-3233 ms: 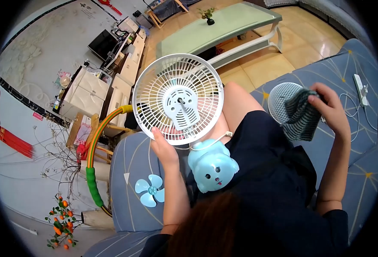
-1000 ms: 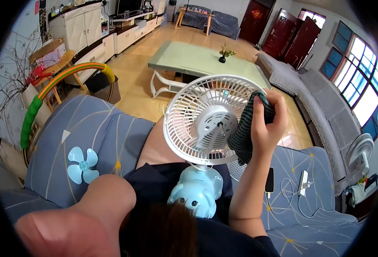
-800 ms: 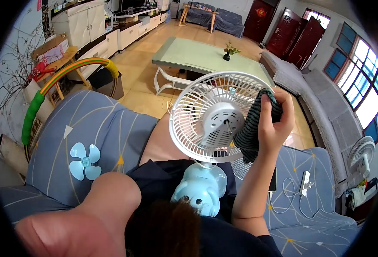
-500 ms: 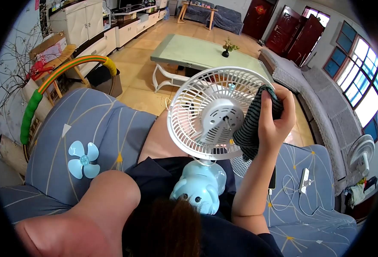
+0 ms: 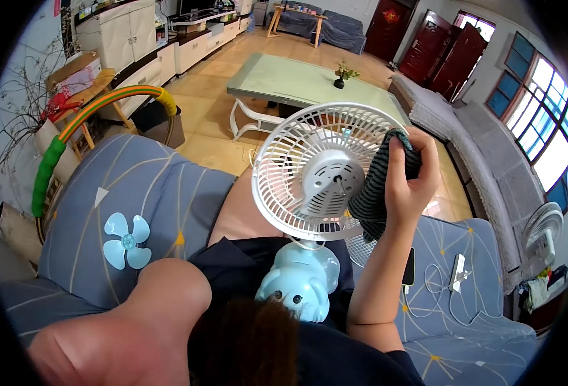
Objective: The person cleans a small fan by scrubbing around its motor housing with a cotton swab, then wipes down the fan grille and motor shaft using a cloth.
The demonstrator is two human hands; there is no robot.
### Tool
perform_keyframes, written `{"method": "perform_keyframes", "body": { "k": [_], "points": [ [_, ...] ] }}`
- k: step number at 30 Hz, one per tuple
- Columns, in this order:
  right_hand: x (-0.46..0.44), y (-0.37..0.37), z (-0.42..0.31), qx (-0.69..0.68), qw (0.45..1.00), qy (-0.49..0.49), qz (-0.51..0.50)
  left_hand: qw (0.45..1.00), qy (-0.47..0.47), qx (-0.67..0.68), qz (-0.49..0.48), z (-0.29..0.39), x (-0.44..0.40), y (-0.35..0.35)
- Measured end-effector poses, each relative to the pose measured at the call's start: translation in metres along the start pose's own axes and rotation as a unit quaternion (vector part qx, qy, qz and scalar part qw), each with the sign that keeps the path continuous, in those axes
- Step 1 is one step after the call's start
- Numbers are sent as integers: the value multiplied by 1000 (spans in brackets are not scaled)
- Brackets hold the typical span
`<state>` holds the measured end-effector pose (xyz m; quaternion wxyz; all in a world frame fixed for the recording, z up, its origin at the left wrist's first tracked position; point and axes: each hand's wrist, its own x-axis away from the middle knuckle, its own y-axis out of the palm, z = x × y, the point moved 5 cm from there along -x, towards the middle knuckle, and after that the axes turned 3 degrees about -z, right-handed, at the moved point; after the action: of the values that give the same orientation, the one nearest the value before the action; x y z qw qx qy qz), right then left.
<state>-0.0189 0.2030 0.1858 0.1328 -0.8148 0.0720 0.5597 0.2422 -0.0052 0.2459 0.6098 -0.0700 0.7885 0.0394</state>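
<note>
My right hand [image 5: 412, 174] is closed on a dark green and black striped cloth [image 5: 380, 186], pinching it against the right rim of a white fan grille [image 5: 274, 186]. The grille is the rear half of a small fan, with its motor housing [image 5: 325, 177] and bare metal shaft in the middle. Below it the light blue, animal-shaped fan base [image 5: 300, 283] stands upright in my lap. A detached light blue fan blade [image 5: 127, 241] lies on the sofa to the left. My left hand does not show.
The sofa's blue patterned cover [image 5: 187, 186] surrounds my legs. To the right lie a phone [image 5: 409, 267] and a white power strip [image 5: 457, 273] with cables. Ahead is a low green table [image 5: 284, 80] with a potted plant [image 5: 342, 74]. A hoop [image 5: 51, 161] leans at left.
My right hand has shifted slightly left along with the cloth, which still lies against the grille's rim. The fan, its base and the loose blade look nearly the same.
</note>
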Motion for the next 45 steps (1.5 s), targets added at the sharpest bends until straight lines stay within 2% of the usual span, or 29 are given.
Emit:
{"method": "perform_keyframes", "body": {
  "k": [7,9,11,13,14,15,16,18,21,26,29,30,33,35,37,39,40,43,45],
  "points": [
    [1,-2,-1,21,1000,1,2,997,3,-31,65,-15,-2,9],
    [0,-2,-1,11,1000,-4,2,991,-41,-71,103,-31,-1,10],
    [1,-3,-1,16,1000,-8,6,975,-143,-124,119,-66,9,9],
    [1,-3,-1,10,1000,1,7,940,-283,-182,59,-114,32,10],
    [1,-3,-1,13,1000,-2,5,925,-321,-204,7,-142,49,11],
    [1,-3,-1,16,1000,-5,4,921,-315,-222,-62,-169,67,13],
    [1,-3,0,12,1000,2,2,883,-364,-268,-124,-181,84,18],
    [1,-4,3,4,1000,1,14,853,-460,-168,-182,-200,113,30],
    [4,-6,5,10,1000,19,13,808,-578,53,-98,-217,147,38],
    [7,-11,11,4,998,68,3,854,-516,-42,-61,-210,150,40],
    [8,-16,8,7,998,42,42,864,-499,-43,-51,-206,145,42],
    [8,-18,2,46,997,25,52,855,-513,-51,-54,-205,146,42],
    [10,-25,-10,-31,989,6,145,832,-543,-81,-85,-200,144,41],
    [13,-28,-22,-74,984,-29,162,820,-553,-103,-104,-196,139,41],
    [18,-31,-31,-54,983,-45,169,840,-522,-111,-103,-196,139,45],
    [29,-32,-35,-3,984,-22,177,862,-491,-96,-78,-193,135,50],
    [28,-28,-39,-16,986,-11,167,854,-505,-92,-84,-192,134,52],
    [28,-14,-26,-51,985,108,123,849,-509,-96,-109,-188,128,56],
    [28,-3,-18,-98,979,130,119,855,-503,-85,-94,-186,128,62]
  ]
}}
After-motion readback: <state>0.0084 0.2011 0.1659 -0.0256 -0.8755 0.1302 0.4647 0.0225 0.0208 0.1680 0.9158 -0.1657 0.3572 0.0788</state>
